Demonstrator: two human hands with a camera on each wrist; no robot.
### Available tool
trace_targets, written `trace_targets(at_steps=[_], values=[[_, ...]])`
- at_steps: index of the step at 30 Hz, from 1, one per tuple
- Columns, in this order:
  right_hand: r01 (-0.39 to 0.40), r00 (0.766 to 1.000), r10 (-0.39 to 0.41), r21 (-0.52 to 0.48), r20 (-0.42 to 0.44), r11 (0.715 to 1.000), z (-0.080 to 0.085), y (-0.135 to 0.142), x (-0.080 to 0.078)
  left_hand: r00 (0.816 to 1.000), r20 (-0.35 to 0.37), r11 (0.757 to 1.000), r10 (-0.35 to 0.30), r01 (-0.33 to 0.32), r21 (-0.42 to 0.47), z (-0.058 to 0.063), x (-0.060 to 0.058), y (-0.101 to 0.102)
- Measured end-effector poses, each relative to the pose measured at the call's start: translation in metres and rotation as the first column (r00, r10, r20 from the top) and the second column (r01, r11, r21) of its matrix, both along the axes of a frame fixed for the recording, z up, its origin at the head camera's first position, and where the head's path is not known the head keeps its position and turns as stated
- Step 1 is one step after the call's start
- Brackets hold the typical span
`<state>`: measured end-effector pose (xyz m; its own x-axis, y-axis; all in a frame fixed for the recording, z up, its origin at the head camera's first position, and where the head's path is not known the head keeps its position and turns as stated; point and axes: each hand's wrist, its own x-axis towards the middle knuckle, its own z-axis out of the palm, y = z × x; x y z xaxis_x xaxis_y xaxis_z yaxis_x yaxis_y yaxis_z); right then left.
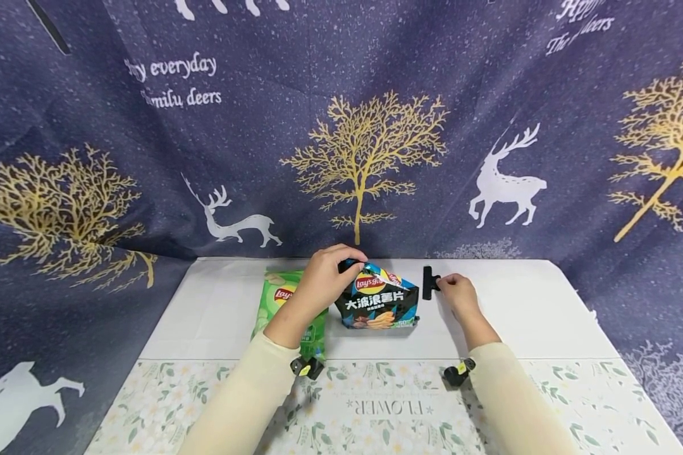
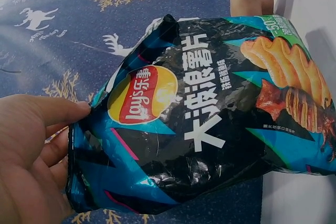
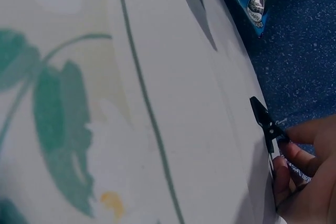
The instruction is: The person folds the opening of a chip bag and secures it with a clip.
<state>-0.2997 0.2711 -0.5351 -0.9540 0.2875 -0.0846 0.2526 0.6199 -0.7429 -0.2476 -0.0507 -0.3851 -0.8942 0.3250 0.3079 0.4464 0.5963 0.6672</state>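
My left hand (image 1: pixel 321 278) grips the top edge of a black-and-blue Lay's chip bag (image 1: pixel 378 303), which stands near the middle of the white surface. In the left wrist view the thumb of that hand (image 2: pixel 26 150) lies on the bag's front (image 2: pixel 205 103), with other fingers partly behind its crumpled top edge. To the right of the bag, my right hand (image 1: pixel 460 296) pinches a black bag clip (image 1: pixel 428 283) by its handle. The right wrist view has the clip (image 3: pixel 264 121) between thumb and fingers, its long jaw pointing away from the hand.
A green Lay's chip bag (image 1: pixel 267 303) lies left of the black one, partly covered by the left forearm. A floral cloth (image 1: pixel 387 404) covers the table's near part. Behind the table hangs a dark blue curtain (image 1: pixel 250 139) with deer and trees.
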Motion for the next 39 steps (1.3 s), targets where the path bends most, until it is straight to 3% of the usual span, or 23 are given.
trace_targets(at_steps=[24, 39], values=[[0.032, 0.999, -0.028, -0.120, 0.036, 0.992, 0.0031, -0.0005, 0.0037, 1.000, 0.007, 1.000, -0.012, 0.012, 0.021, -0.0010, -0.0006, -0.0006], [0.029, 0.999, -0.031, -0.194, -0.012, 0.980, 0.0069, 0.0009, 0.0082, 1.000, 0.001, 1.000, -0.011, 0.011, 0.013, -0.0013, 0.0001, -0.0001]])
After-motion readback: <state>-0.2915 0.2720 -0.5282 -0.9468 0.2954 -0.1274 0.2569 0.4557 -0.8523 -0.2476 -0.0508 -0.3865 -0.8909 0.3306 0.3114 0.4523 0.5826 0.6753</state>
